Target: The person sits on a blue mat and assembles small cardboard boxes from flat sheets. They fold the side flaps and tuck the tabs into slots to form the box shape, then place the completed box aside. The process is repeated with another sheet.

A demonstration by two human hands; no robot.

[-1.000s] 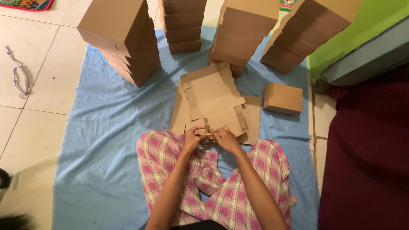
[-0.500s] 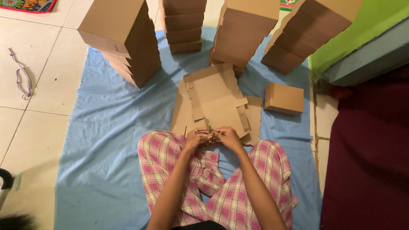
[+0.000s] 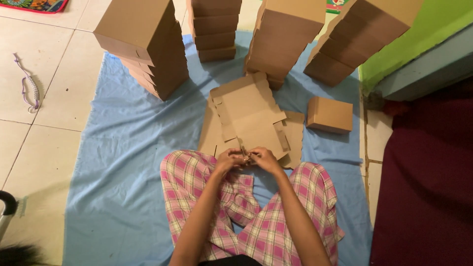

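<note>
A: What is the floor like here?

B: Pale square tiles [image 3: 44,88], with a light blue sheet [image 3: 123,162] spread over them. The person sits cross-legged on the sheet in pink plaid trousers [image 3: 276,216]. A green wall [image 3: 419,39] rises at the upper right, a dark red cloth [image 3: 428,187] fills the right edge, and a purple cord [image 3: 29,86] lies on the tiles at the left.

A: And the cardboard?

B: Four stacks of folded brown boxes stand along the far side of the sheet: the left stack [image 3: 143,44], a second stack [image 3: 214,27], a third stack [image 3: 283,37] and the right stack [image 3: 359,37]. A single closed box [image 3: 330,114] lies alone, near the right stack. Flat cardboard blanks [image 3: 249,116] are piled just ahead of the knees.

A: The hands?

B: The left hand [image 3: 229,160] and right hand [image 3: 266,158] meet over the near edge of the blanks, fingers curled shut around something small between them. It is too small to say what.

A: Any change from a moment ago?

B: Little. The hands stay together at the same spot on the near edge. The view has slid a bit, so the cord sits slightly higher in the picture. Stacks, lone box and blanks lie as before.
</note>
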